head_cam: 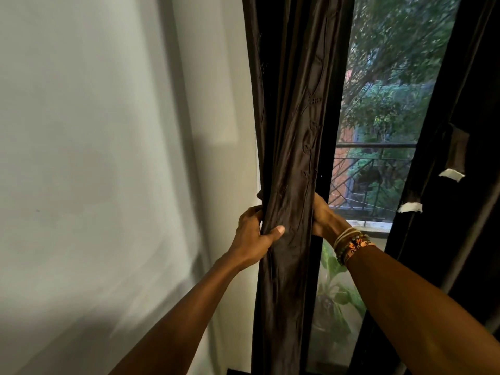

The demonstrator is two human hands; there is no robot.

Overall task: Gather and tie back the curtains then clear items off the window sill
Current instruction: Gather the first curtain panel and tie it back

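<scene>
Hanging in a narrow bunch of folds, a dark brown curtain (289, 131) is held between two hands near the middle of the view. Its left edge is gripped by the left hand (254, 234): the thumb is laid flat across the front of the cloth and the fingers are curled out of sight behind it. The right edge is clasped by the right hand (323, 217), whose fingers are wrapped round the cloth and mostly hidden by it. Bead and cord bracelets (350, 243) are worn on the right wrist. A stitched leaf pattern is seen running up the curtain above both hands, and below them the cloth falls toward the floor.

Just right of the right hand a window (384, 104) is uncovered, and through it a metal railing (376, 145) and green trees (392, 50) are seen. Large green leaves (331, 262) are seen below the right wrist, behind a hazy lower pane. A second dark curtain (460, 253) is hung farther right of the right arm, with a dark strap (457, 150) with white ends dangling in front of it. A pale wall (108, 158) is seen left of the left hand.
</scene>
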